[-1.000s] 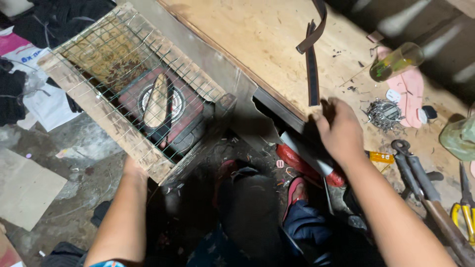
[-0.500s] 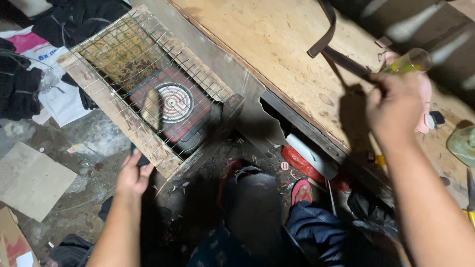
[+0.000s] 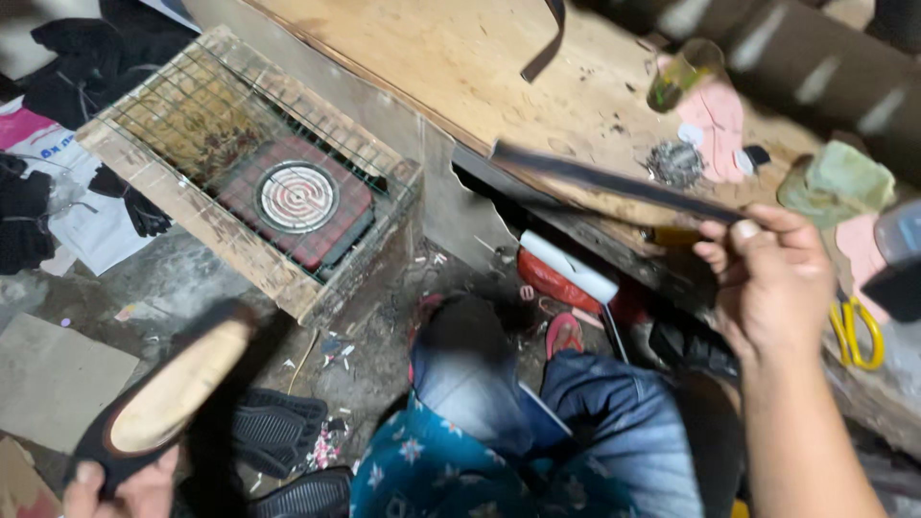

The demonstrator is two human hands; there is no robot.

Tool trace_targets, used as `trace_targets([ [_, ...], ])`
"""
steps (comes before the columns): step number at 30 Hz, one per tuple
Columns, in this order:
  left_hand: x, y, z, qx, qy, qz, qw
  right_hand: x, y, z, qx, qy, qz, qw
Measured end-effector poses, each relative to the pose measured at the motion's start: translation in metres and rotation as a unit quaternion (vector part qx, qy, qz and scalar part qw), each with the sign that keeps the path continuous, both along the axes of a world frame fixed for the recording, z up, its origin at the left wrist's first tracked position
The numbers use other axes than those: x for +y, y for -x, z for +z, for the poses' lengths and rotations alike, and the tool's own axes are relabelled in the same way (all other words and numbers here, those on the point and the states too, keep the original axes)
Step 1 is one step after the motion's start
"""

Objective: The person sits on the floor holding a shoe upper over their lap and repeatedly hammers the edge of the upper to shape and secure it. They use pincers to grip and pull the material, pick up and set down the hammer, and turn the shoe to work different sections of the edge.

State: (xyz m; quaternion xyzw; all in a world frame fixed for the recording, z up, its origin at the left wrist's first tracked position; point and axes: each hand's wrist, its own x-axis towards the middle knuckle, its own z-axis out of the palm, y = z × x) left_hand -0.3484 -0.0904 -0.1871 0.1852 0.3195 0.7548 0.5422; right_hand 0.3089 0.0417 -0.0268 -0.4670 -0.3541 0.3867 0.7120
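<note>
We see our right hand [image 3: 767, 288] at three o'clock pinching one end of a long dark strip [image 3: 614, 180], which reaches out over the wooden desk [image 3: 460, 67]. At seven o'clock our left hand [image 3: 125, 489] closes its fingers on a shoe sole [image 3: 168, 398], low above the floor, near the wire-topped crate [image 3: 240, 173] holding a coil heater [image 3: 295, 197].

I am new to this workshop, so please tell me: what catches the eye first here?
The red electric coil heater under a wire mesh crate at the upper left stands out. The right hand holds a long dark strap over the wooden workbench, while the left hand, lower left, grips a shoe sole.
</note>
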Motion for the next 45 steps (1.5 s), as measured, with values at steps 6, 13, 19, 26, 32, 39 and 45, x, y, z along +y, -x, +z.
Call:
trace_targets([
  [6,0.067,-0.072,0.011,0.053,0.201,-0.021,0.978,-0.048,0.011,-0.017,0.080,0.019,0.040,0.996],
  [13,0.120,-0.237,0.016,0.168,0.128,-0.343,0.915,-0.079,0.008,-0.032,0.149,0.042,0.088,0.984],
  [19,0.127,-0.305,0.020,0.335,0.042,-0.342,0.877,-0.104,0.024,-0.058,0.247,0.141,0.082,0.955],
  [26,0.111,-0.305,0.073,0.707,-0.136,-0.094,0.687,-0.112,0.051,-0.094,0.296,0.157,0.172,0.926],
  [32,0.106,-0.317,0.094,0.194,0.016,-0.314,0.929,-0.109,0.058,-0.095,0.193,0.119,0.205,0.952],
  [39,0.116,-0.315,0.087,0.009,0.090,-0.232,0.968,-0.103,0.060,-0.106,0.170,0.204,0.163,0.950],
  [45,0.127,-0.301,0.094,0.011,0.099,-0.186,0.978,-0.106,0.067,-0.133,0.159,0.215,0.177,0.947],
])
